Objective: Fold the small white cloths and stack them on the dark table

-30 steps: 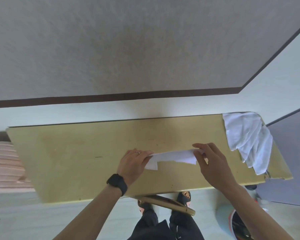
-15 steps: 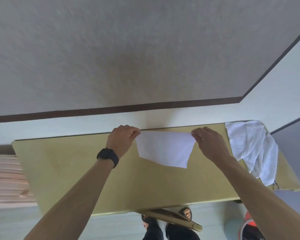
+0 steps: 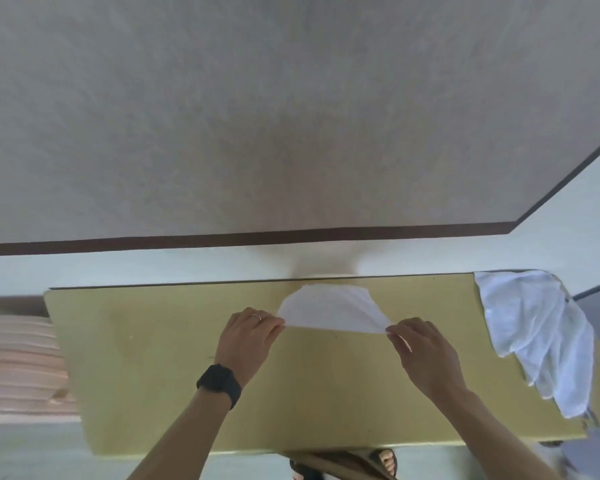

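A small white cloth [image 3: 333, 311] is stretched between my two hands above the yellowish table [image 3: 146, 358], its free part spread away from me toward the table's far edge. My left hand [image 3: 248, 337], with a ring and a black watch on the wrist, pinches the cloth's left corner. My right hand [image 3: 425, 355] pinches the right corner. A heap of white cloths [image 3: 537, 330] lies on the table's right end and hangs over its edge.
The table stands against a pale wall with a dark stripe [image 3: 291, 235]. A pink slatted object [image 3: 18, 365] sits at the left beyond the table's end. A foot in a sandal [image 3: 383, 462] shows below the table's near edge.
Both hands came back toward me from the far edge, still pinching the cloth's corners. The cloth, hanging toward me half a second ago, now lies spread away from me.
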A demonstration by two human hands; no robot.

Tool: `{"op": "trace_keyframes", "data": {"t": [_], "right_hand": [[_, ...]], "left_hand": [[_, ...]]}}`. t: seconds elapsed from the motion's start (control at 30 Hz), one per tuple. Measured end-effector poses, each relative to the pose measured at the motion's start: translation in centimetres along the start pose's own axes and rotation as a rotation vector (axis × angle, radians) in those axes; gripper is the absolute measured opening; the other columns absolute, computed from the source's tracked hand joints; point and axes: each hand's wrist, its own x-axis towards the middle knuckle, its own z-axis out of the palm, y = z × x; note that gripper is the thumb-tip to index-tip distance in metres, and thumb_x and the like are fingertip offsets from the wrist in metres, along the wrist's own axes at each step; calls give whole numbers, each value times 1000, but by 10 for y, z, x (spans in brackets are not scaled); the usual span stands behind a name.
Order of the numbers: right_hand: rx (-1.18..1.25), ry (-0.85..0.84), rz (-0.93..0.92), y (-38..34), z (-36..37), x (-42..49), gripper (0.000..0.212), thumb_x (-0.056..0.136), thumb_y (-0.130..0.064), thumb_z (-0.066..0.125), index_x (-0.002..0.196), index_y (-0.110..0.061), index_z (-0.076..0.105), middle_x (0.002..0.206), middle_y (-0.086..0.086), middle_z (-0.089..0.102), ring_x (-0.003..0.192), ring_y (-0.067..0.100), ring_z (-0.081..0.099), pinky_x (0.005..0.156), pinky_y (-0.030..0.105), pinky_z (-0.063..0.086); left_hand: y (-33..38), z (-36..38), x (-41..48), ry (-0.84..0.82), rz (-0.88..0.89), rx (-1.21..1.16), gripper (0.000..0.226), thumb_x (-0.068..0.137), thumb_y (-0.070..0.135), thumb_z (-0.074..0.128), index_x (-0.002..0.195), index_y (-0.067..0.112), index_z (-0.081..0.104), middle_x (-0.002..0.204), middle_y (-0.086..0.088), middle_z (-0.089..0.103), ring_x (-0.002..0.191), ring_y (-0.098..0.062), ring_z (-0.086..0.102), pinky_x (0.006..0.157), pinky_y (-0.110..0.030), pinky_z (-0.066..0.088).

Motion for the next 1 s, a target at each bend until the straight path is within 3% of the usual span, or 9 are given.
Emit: {"op": "trace_keyframes", "data": {"t": [0.23, 0.33, 0.4, 0.47, 0.57, 0.67, 0.73, 0.83, 1.0], "right_hand": [[-10, -406, 159, 13, 53, -106, 18, 98, -32, 58, 105, -30, 74, 110, -11, 66, 98, 17, 58, 76, 28, 47], [-48, -551, 193, 14, 63, -147, 22, 100, -35, 51, 109, -32, 72, 117, -14, 62, 104, 14, 55, 80, 24, 43], [-54, -629, 233, 14, 65, -164, 26, 102, -39, 46, 110, -35, 71, 119, -17, 59, 109, 12, 52, 81, 24, 41], [-27, -669, 259, 16, 66, -171, 27, 102, -40, 45, 111, -36, 70, 118, -18, 58, 113, 11, 50, 85, 25, 41], [61, -653, 302, 19, 72, -160, 23, 100, -39, 49, 110, -35, 70, 114, -16, 60, 111, 11, 53, 83, 26, 41], [218, -540, 387, 20, 79, -126, 20, 99, -33, 55, 109, -28, 71, 105, -11, 66, 95, 10, 57, 77, 24, 39], [339, -436, 475, 19, 84, -97, 14, 97, -31, 59, 103, -25, 71, 97, -11, 68, 84, 7, 59, 75, 21, 40], [479, -316, 607, 21, 95, -60, 7, 95, -30, 62, 98, -26, 68, 91, -13, 68, 85, 3, 61, 70, 13, 39], [531, -238, 677, 27, 124, -28, 11, 97, -28, 59, 102, -30, 68, 89, -18, 65, 86, 2, 60, 67, 10, 39]], "left_hand": [[16, 57, -120, -326, -47, -16, 33, 86, 40, 47, 73, 29, 75, 72, 11, 70, 72, -14, 66, 73, -24, 37], [25, 67, -159, -425, -37, -17, 8, 79, 30, 73, 71, 30, 73, 70, 12, 69, 71, -15, 65, 68, -26, 46], [31, 71, -176, -501, -37, -31, 22, 62, 21, 92, 70, 28, 73, 70, 11, 69, 70, -16, 66, 64, -25, 51], [32, 73, -184, -551, -74, -54, 27, 57, 20, 95, 71, 28, 74, 70, 11, 69, 69, -16, 66, 62, -26, 52], [31, 73, -172, -530, -194, -116, 9, 82, 21, 79, 90, 25, 76, 88, 7, 74, 87, -20, 67, 76, -32, 52], [24, 78, -138, -534, -474, -292, 23, 98, 32, 56, 113, 25, 72, 105, 4, 72, 104, -18, 61, 88, -33, 48], [17, 84, -111, -479, -601, -422, 20, 97, 34, 59, 109, 27, 72, 100, 7, 73, 96, -14, 64, 82, -27, 49], [5, 98, -76, -375, -730, -575, 13, 92, 33, 66, 102, 26, 73, 86, 11, 72, 82, -6, 66, 72, -13, 45], [-16, 130, -48, -352, -818, -609, 12, 91, 37, 68, 100, 34, 75, 84, 17, 72, 80, 4, 64, 68, -3, 41]]}}
